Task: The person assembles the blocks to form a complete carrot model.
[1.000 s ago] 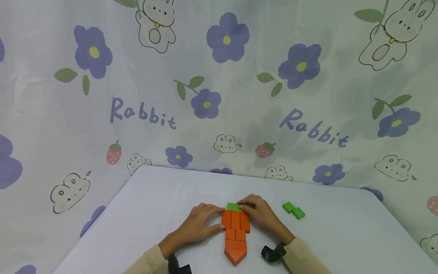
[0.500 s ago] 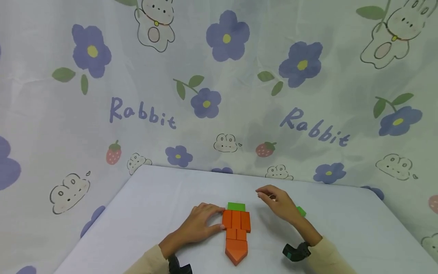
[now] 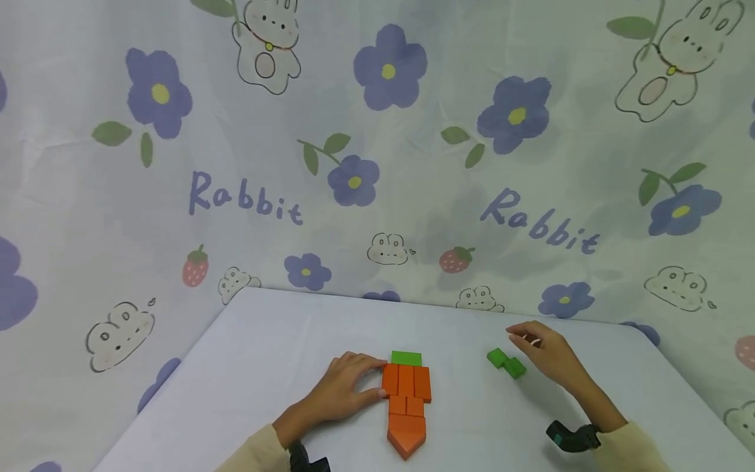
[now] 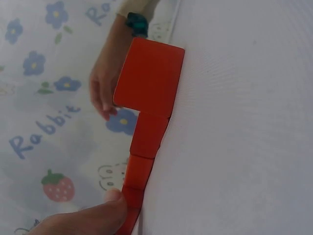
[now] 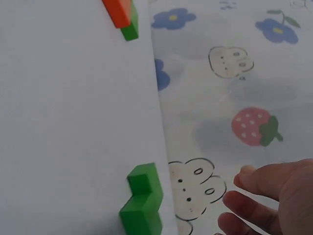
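Orange wooden blocks (image 3: 406,381) lie flush on the white table as one shape, ending in a pointed block (image 3: 406,432) at the near end. At its far end lies a green rectangular block (image 3: 406,358). My left hand (image 3: 337,388) rests at the shape's left side, index fingertip and thumb touching the edge of the wide row; the thumb (image 4: 105,213) also shows against the orange in the left wrist view. My right hand (image 3: 551,354) hovers with nothing in its fingers, just right of two small green blocks (image 3: 497,357) that meet corner to corner.
The white tabletop (image 3: 283,328) runs back to a hanging cloth (image 3: 413,144) printed with rabbits, flowers and strawberries. A black wrist camera (image 3: 572,436) sits on the right wrist, and another (image 3: 308,459) on the left.
My right hand has let go of the green block at the shape's far end and moved right, passing over the two small green blocks. The left hand has stayed in place.
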